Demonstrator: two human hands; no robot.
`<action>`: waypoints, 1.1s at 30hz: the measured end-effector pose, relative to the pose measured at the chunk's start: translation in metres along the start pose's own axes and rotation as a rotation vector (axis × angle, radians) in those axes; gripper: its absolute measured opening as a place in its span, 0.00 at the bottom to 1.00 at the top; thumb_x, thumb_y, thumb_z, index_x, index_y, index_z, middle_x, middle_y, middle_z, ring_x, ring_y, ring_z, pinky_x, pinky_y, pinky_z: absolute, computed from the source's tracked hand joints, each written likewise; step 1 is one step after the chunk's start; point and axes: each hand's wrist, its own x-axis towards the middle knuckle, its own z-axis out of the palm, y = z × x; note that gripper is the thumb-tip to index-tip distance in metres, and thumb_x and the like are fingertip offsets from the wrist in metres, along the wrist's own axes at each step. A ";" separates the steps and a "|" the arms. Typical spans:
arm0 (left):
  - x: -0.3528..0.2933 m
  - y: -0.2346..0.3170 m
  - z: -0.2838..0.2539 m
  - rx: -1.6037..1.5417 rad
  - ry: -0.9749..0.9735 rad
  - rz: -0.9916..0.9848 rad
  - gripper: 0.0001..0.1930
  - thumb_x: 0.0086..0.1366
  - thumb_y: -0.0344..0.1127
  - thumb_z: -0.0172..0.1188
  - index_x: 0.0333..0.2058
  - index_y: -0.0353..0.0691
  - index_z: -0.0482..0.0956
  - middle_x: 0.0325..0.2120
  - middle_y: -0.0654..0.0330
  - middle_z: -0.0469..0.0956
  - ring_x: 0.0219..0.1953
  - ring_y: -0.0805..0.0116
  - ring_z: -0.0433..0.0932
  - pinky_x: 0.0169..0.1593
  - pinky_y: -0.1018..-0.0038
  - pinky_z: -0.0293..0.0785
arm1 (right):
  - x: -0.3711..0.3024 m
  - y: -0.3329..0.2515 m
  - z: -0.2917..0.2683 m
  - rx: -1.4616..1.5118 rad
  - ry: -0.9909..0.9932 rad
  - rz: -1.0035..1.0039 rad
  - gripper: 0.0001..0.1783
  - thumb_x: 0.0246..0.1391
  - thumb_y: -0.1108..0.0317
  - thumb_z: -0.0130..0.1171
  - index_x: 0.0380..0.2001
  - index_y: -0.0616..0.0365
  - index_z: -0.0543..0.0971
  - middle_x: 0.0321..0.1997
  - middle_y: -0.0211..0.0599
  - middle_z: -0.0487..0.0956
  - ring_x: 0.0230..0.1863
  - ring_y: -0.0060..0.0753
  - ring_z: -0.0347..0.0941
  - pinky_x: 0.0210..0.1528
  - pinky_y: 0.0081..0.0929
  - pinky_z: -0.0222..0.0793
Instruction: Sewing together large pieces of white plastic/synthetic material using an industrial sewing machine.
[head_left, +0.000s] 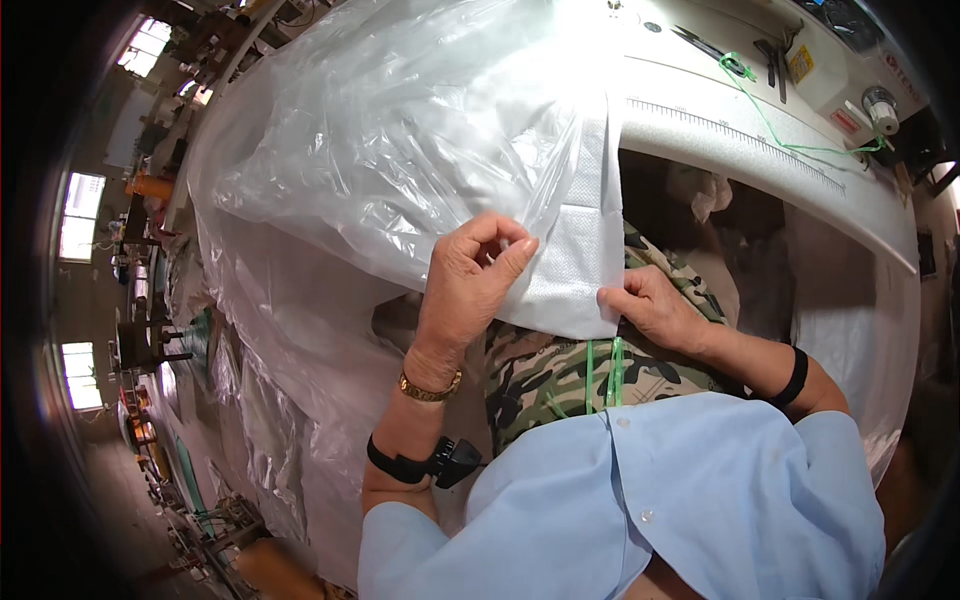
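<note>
A large sheet of clear plastic film (370,150) spreads over the table, crumpled and shiny. Along its right side lies a white woven plastic fabric (580,270), its near end hanging over my lap. With thumb and index finger together, my left hand (465,280) pinches the film where it gathers into creases above the fabric. My right hand (655,308) is closed on the fabric's right edge near the bottom corner, thumb on top. Whether the fabric and the film are joined, I cannot tell. Green plastic strips (604,372) hang at my waist below the fabric.
The white table edge (720,125) carries a printed ruler. Behind it lie thread snips (705,45), a dark tool (775,68) and a green string (765,115). A sewing machine (860,85) stands at the far right. More film (270,300) drapes down at the left.
</note>
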 end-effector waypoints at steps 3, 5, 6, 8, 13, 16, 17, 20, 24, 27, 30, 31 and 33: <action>-0.003 0.005 0.005 -0.185 -0.020 -0.051 0.05 0.65 0.29 0.63 0.30 0.35 0.79 0.25 0.70 0.76 0.28 0.86 0.71 0.31 0.86 0.65 | -0.003 -0.007 0.003 -0.080 0.022 -0.044 0.17 0.60 0.61 0.58 0.34 0.68 0.80 0.26 0.31 0.77 0.29 0.17 0.68 0.30 0.22 0.65; -0.006 0.004 0.008 -0.341 -0.052 -0.106 0.04 0.65 0.28 0.63 0.32 0.34 0.80 0.24 0.71 0.76 0.27 0.86 0.71 0.32 0.87 0.66 | -0.007 -0.027 0.007 -0.205 0.218 -0.260 0.14 0.59 0.62 0.62 0.32 0.65 0.76 0.23 0.32 0.73 0.26 0.19 0.66 0.28 0.22 0.64; -0.008 0.006 0.006 -0.342 -0.047 -0.109 0.04 0.65 0.28 0.63 0.32 0.34 0.80 0.24 0.71 0.76 0.27 0.86 0.71 0.32 0.87 0.66 | -0.010 -0.039 0.006 -0.268 0.343 -0.362 0.12 0.58 0.65 0.63 0.32 0.63 0.74 0.24 0.33 0.72 0.26 0.19 0.66 0.28 0.22 0.64; -0.009 0.010 0.002 -0.270 -0.059 -0.154 0.03 0.64 0.27 0.63 0.35 0.34 0.81 0.23 0.70 0.76 0.27 0.85 0.72 0.31 0.87 0.66 | -0.010 -0.054 0.003 -0.133 0.422 -0.475 0.09 0.59 0.71 0.61 0.32 0.62 0.72 0.26 0.28 0.72 0.28 0.17 0.65 0.31 0.19 0.66; -0.010 0.008 0.000 -0.285 -0.035 -0.120 0.04 0.65 0.29 0.64 0.35 0.34 0.82 0.22 0.72 0.75 0.24 0.88 0.68 0.29 0.88 0.64 | 0.004 -0.072 0.022 0.461 0.035 -0.090 0.22 0.64 0.57 0.57 0.54 0.61 0.70 0.49 0.31 0.75 0.40 0.21 0.77 0.36 0.18 0.71; -0.014 0.021 -0.003 -0.270 -0.029 -0.192 0.05 0.65 0.30 0.64 0.34 0.33 0.81 0.20 0.72 0.75 0.22 0.88 0.67 0.27 0.88 0.62 | 0.024 -0.070 0.029 0.721 -0.159 0.024 0.19 0.64 0.57 0.57 0.51 0.59 0.72 0.45 0.30 0.77 0.37 0.19 0.76 0.35 0.18 0.71; -0.013 0.020 -0.001 -0.269 -0.032 -0.186 0.05 0.65 0.30 0.64 0.34 0.33 0.81 0.20 0.72 0.75 0.22 0.88 0.67 0.27 0.88 0.62 | 0.028 -0.064 0.030 0.726 -0.222 -0.005 0.15 0.65 0.57 0.57 0.45 0.57 0.75 0.39 0.28 0.78 0.33 0.16 0.75 0.34 0.17 0.71; -0.016 0.017 -0.001 -0.317 0.029 -0.146 0.05 0.65 0.30 0.64 0.34 0.35 0.80 0.17 0.73 0.72 0.17 0.88 0.62 0.20 0.88 0.53 | 0.036 -0.054 0.038 0.710 -0.221 -0.086 0.13 0.65 0.57 0.56 0.38 0.56 0.76 0.33 0.27 0.78 0.32 0.15 0.74 0.34 0.17 0.71; -0.019 0.018 -0.005 -0.300 0.087 -0.174 0.05 0.64 0.31 0.65 0.34 0.35 0.80 0.17 0.73 0.72 0.17 0.89 0.63 0.20 0.88 0.53 | 0.032 -0.055 0.045 0.670 -0.102 -0.050 0.13 0.65 0.58 0.56 0.35 0.57 0.76 0.32 0.29 0.78 0.32 0.17 0.74 0.37 0.19 0.72; -0.018 0.014 -0.006 -0.302 0.112 -0.149 0.05 0.64 0.30 0.65 0.34 0.35 0.80 0.18 0.73 0.72 0.18 0.89 0.63 0.20 0.88 0.52 | 0.032 -0.055 0.046 0.670 -0.079 -0.071 0.13 0.66 0.59 0.56 0.35 0.59 0.76 0.32 0.30 0.78 0.32 0.18 0.74 0.39 0.19 0.72; -0.019 0.013 -0.009 -0.278 0.130 -0.109 0.05 0.64 0.31 0.65 0.33 0.35 0.80 0.19 0.71 0.74 0.19 0.88 0.65 0.23 0.88 0.57 | 0.036 -0.053 0.048 0.614 -0.098 -0.102 0.13 0.65 0.61 0.56 0.37 0.61 0.76 0.32 0.30 0.78 0.32 0.20 0.74 0.38 0.20 0.73; -0.019 0.013 -0.010 -0.242 0.130 -0.088 0.06 0.64 0.32 0.65 0.32 0.35 0.80 0.21 0.69 0.75 0.21 0.86 0.67 0.26 0.87 0.62 | 0.035 -0.054 0.047 0.614 -0.097 -0.103 0.13 0.65 0.61 0.56 0.37 0.61 0.76 0.32 0.30 0.78 0.32 0.20 0.74 0.38 0.20 0.73; -0.017 0.010 -0.010 -0.237 0.131 -0.072 0.06 0.64 0.31 0.65 0.32 0.35 0.80 0.22 0.69 0.76 0.20 0.86 0.67 0.25 0.88 0.62 | 0.028 -0.059 0.041 0.251 -0.010 -0.258 0.12 0.61 0.64 0.59 0.39 0.63 0.76 0.33 0.33 0.78 0.32 0.23 0.74 0.35 0.23 0.72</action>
